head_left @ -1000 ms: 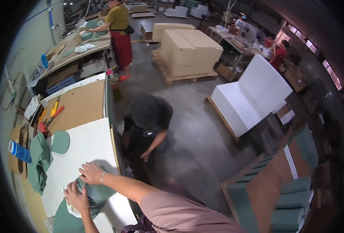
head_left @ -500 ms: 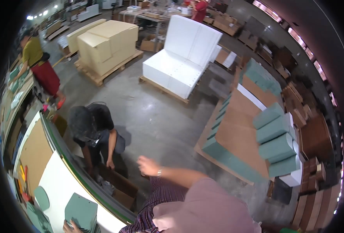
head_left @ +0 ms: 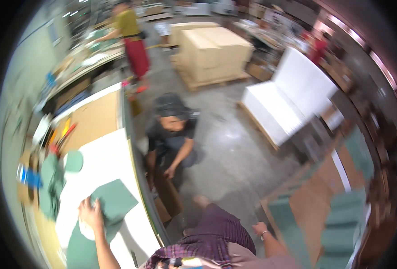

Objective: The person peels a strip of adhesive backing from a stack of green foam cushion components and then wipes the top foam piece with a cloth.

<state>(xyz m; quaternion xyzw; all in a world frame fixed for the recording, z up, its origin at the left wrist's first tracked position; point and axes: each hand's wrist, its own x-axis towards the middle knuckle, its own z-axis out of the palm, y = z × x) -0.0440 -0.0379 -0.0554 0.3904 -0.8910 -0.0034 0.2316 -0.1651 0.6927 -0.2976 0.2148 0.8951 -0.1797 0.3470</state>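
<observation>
At the edge of a small stack of green sheets (head_left: 115, 199) on the white-topped table (head_left: 104, 157) is my left hand (head_left: 91, 215), its fingers and thumb closed on the sheets. More green material (head_left: 79, 249) lies beneath and nearer to me. My right hand (head_left: 260, 229) hangs away from the table at my right side, with a bracelet on its wrist. Its fingers look curled, with nothing visible in them, though the picture is blurred. Farther along the table lie a round green piece (head_left: 73, 161) and a crumpled green pile (head_left: 50, 188).
Beside the table a co-worker (head_left: 171, 130) crouches at an open carton (head_left: 167, 193). Red- and yellow-handled tools (head_left: 66, 134) lie on the table's cardboard. Pallets carry cream blocks (head_left: 214, 51) and white sheets (head_left: 274, 107). A brown-topped stack with green pieces (head_left: 306, 215) stands at right.
My view has swung left, bringing the table further into it. My left arm now reaches over the green sheets. My right hand has dropped from in front of me to my right side.
</observation>
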